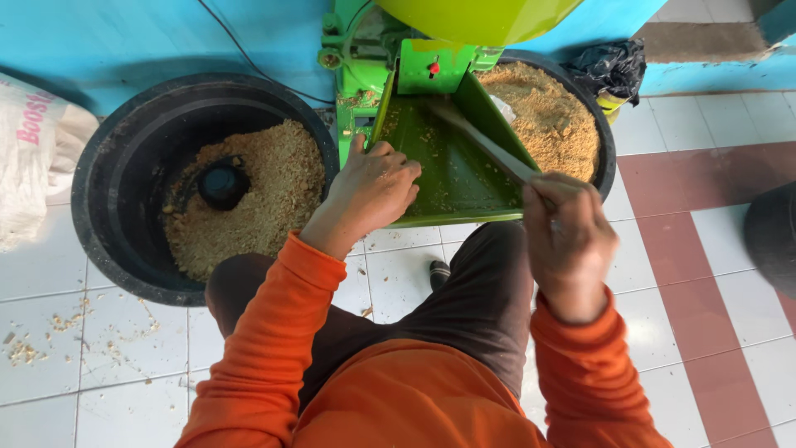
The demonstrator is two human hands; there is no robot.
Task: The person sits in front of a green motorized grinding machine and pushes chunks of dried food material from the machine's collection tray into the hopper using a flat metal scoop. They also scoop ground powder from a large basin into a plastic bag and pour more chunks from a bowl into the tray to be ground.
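While the left hand rests palm-down on the near left edge of the green chute, fingers spread loosely and gripping nothing, the right hand is curled tight around the near end of a pale flat stick. That stick runs up and left along the chute's floor, its far tip tucked under the machine's green outlet. Looks stiff and light, a thin slat, best held right at the end as it is now, giving reach into the chute. Crumbs of tan meal cling to the chute, loose, dry stuff that would scatter easily. A black tub on the left holds a heap of the same meal, and a second tub behind the chute on the right is nearly full. Spilled bits dot the white floor tiles.
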